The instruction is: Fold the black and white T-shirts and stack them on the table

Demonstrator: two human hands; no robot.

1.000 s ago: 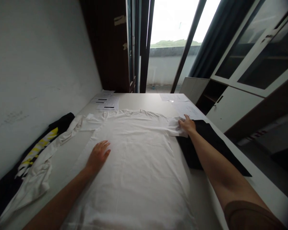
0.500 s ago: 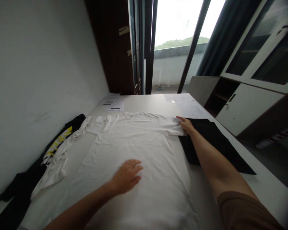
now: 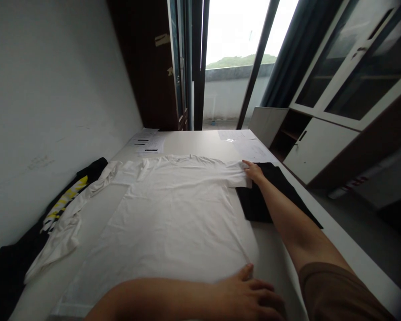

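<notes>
A white T-shirt [image 3: 173, 214] lies spread out on the table, its neckline at the far side and its front covered in light wrinkles. My right hand [image 3: 254, 171] rests on the end of the right sleeve, with the visible fingers stretched out and apart. Low in the picture, my left hand [image 3: 250, 294] reaches across the shirt to its right side edge. Its fingers are spread, and nothing shows in them. My left forearm hides much of the shirt's near part.
Black folded cloth [image 3: 277, 183] lies under the right sleeve's end. Along the wall are a black garment with yellow print [image 3: 67, 200] and a crumpled white garment [image 3: 62, 236]. Papers [image 3: 150, 142] lie on the table's [image 3: 190, 141] far end. Cabinets [image 3: 321, 147] stand at right.
My left hand has moved from the middle of the shirt toward me and right, to the shirt's right edge. My right hand stays at the sleeve. The view has shifted slightly right.
</notes>
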